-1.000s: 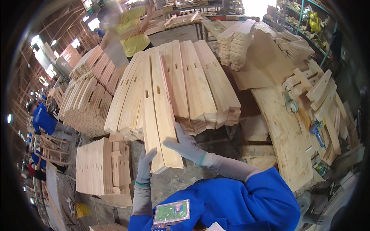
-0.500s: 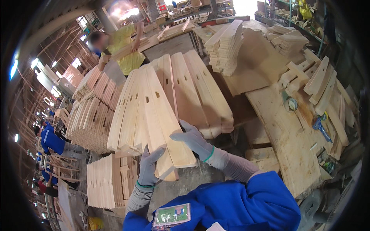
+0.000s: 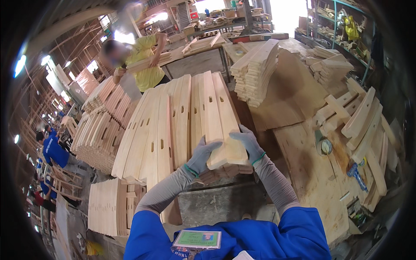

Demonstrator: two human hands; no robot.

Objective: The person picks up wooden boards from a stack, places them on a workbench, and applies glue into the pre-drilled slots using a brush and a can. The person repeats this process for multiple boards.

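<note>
Compared with the earlier pictures, the slotted wooden board now lies further right, at the centre of the frame, on the right-hand part of the fanned stack of boards. Half a second ago it lay over the left-centre of the stack. Judged from this, the board is being shifted across the stack to a new resting position.

The left hand has its grip closed on the near left corner of the board, fingers curled over the top face. The right hand grips the near right edge, fingers wrapped over the corner. Both hands wear grey gloves. The board rests on the boards beneath it, its near end overhanging the tabletop.
</note>
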